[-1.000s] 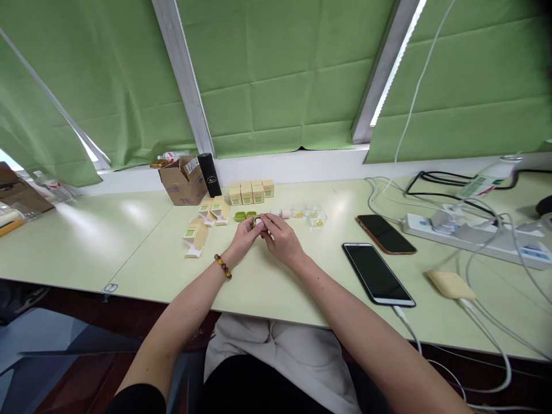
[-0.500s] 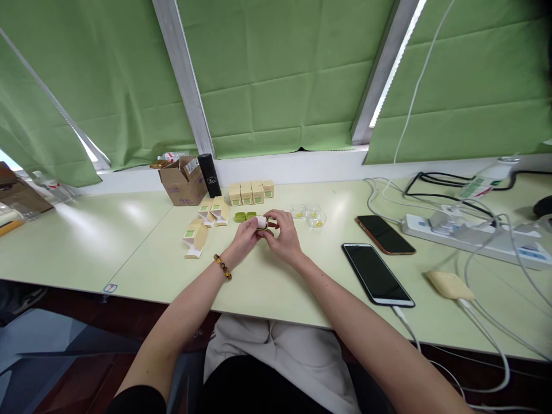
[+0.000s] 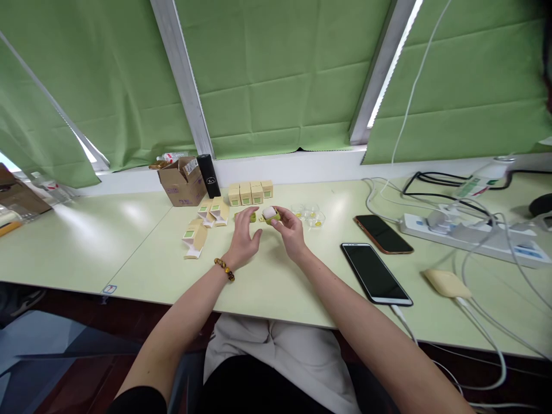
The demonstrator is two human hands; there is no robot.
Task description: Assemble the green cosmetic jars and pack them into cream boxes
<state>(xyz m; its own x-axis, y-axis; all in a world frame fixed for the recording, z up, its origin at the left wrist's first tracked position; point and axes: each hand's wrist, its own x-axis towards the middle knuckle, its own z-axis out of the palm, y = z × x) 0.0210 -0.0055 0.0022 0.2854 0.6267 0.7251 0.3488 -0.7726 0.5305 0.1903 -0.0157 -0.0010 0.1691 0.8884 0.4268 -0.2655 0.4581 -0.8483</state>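
My right hand [image 3: 291, 234] pinches a small green case [image 3: 273, 220] with a pale, rounded piece [image 3: 269, 212] sitting in its top. To the left, my left hand [image 3: 242, 242] is off it, fingers stretched and thumb apart, holding nothing. Behind the left fingers lies another green case [image 3: 252, 218], partly covered by them. Clear plastic cups [image 3: 317, 220] with yellow bits inside stand just right of the right hand. Left of my hands lie several cream cartons with open flaps [image 3: 195, 236].
Several closed cream boxes [image 3: 245, 194] line up at the back, beside a black cylinder [image 3: 209, 176] and a cardboard box [image 3: 181, 183]. On the right are two phones [image 3: 376, 273], a white power strip [image 3: 474, 238], cables and a cream charger [image 3: 446, 283].
My left hand has let go of the green case with the pale piece and drawn left, its fingers opening. The case stays in my right hand, slightly farther right and back.
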